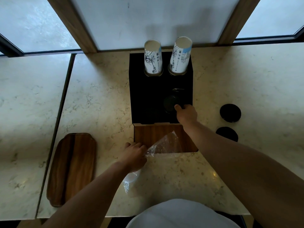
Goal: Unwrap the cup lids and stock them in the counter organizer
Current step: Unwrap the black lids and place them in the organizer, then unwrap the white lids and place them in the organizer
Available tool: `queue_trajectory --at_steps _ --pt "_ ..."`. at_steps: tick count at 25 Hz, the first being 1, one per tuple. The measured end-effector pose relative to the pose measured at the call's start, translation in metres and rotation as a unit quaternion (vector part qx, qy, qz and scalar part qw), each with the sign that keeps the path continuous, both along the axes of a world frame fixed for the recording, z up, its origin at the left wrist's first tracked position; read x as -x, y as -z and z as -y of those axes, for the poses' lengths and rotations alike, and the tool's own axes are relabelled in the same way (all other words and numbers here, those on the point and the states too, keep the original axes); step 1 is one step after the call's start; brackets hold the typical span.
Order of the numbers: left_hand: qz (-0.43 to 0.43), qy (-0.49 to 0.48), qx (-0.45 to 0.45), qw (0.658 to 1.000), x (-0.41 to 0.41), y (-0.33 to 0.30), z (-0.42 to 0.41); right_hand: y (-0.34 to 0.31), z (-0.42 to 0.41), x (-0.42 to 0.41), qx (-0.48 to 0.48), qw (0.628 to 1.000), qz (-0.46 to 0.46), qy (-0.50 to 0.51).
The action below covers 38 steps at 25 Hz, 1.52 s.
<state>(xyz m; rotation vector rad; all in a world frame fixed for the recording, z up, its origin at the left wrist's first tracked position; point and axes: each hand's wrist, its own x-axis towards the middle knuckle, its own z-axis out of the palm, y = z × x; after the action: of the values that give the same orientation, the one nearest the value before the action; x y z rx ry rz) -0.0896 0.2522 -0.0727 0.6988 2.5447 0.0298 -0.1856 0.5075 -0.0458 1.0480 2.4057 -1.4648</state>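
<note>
A black counter organizer (148,99) stands on the marble counter, with two stacks of printed paper cups (153,57) in its back holes. My right hand (186,113) grips a stack of black cup lids (170,102) over the organizer's front right slot. My left hand (134,155) holds a crumpled clear plastic wrapper (164,145) in front of the organizer's wooden front panel (148,134). Two more black lids lie on the counter at the right, one further back (230,112) and one nearer (227,133), partly behind my right forearm.
A wooden serving board (72,168) lies at the near left. A seam (64,102) splits the counter into two slabs. Windows and a white wall panel (156,20) run along the back edge. My white shirt (181,214) shows at the bottom.
</note>
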Motion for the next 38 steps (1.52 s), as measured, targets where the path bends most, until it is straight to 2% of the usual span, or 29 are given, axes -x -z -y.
queue_trajectory --at_steps 7,12,18,21,23,25,26,28,30,32,34,38 --pt "-0.002 -0.008 0.001 1.000 0.000 -0.001 -0.002 0.003 -0.001 0.003 -0.049 0.998 0.017 -0.036" --pt "0.002 -0.009 -0.007 1.000 -0.001 -0.001 -0.001 0.000 0.000 0.005 -0.046 0.997 0.041 -0.047" --pt "0.003 -0.016 -0.022 1.000 -0.004 -0.003 0.001 -0.008 -0.005 -0.003 -0.030 0.999 0.028 -0.029" --pt "0.003 -0.036 -0.040 0.999 -0.008 -0.003 0.002 -0.018 -0.008 -0.013 -0.064 0.995 0.035 -0.063" --pt "0.009 -0.051 -0.045 0.998 -0.012 -0.001 0.003 -0.024 -0.008 -0.028 -0.101 0.992 -0.015 -0.070" --pt "0.007 -0.068 -0.052 0.996 -0.017 -0.001 0.005 -0.027 -0.007 -0.048 -0.105 0.990 -0.088 -0.037" --pt "0.000 -0.074 -0.057 0.996 -0.021 -0.001 0.006 -0.026 -0.007 -0.058 -0.101 0.990 -0.095 -0.035" --pt "-0.020 -0.079 -0.064 0.995 -0.027 -0.002 0.010 -0.020 -0.005 -0.071 -0.043 0.996 -0.059 -0.050" --pt "-0.029 -0.090 -0.068 0.993 -0.034 -0.005 0.015 -0.012 0.004 -0.078 0.079 0.996 0.002 -0.044" --pt "-0.028 -0.111 -0.061 0.992 -0.039 -0.007 0.022 -0.007 0.015 -0.084 0.178 0.980 0.076 -0.043" --pt "-0.020 -0.130 -0.037 0.991 -0.046 -0.007 0.031 -0.002 0.023 -0.091 0.221 0.965 0.121 -0.068" --pt "0.018 -0.165 0.000 0.986 -0.059 -0.004 0.047 0.000 0.027 -0.103 0.235 0.954 0.154 -0.104"
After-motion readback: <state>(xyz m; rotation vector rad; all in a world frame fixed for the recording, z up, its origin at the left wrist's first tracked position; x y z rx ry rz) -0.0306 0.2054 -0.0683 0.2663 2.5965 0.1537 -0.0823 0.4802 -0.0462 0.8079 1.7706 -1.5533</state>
